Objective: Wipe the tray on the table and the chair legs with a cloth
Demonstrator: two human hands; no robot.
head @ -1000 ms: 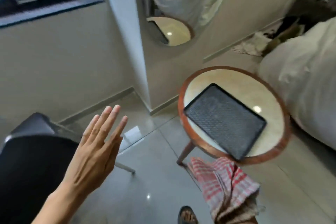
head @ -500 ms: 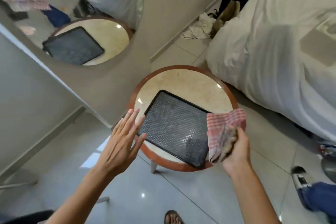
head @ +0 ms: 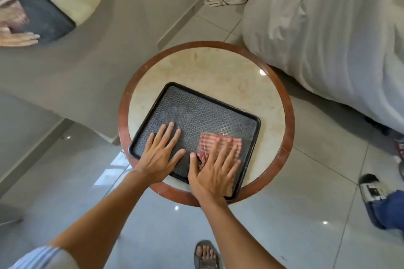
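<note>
Tray [head: 196,116] sits on the round table [head: 218,67], left hand [head: 159,155] flat and open steadying it, right hand [head: 215,172] pressing the striped cloth [head: 209,142] down open-palmed, so wiping's barely begun, chair legs untouched I'd guess.

The tray [head: 196,111] looked like dark matt plastic with a fine embossed pattern, and the cloth [head: 215,143] on it was soft woven red-and-white check. The table [head: 218,72] had a smooth, pale stone-like top inside a polished reddish wood rim, over glossy floor tiles [head: 295,214].
</note>
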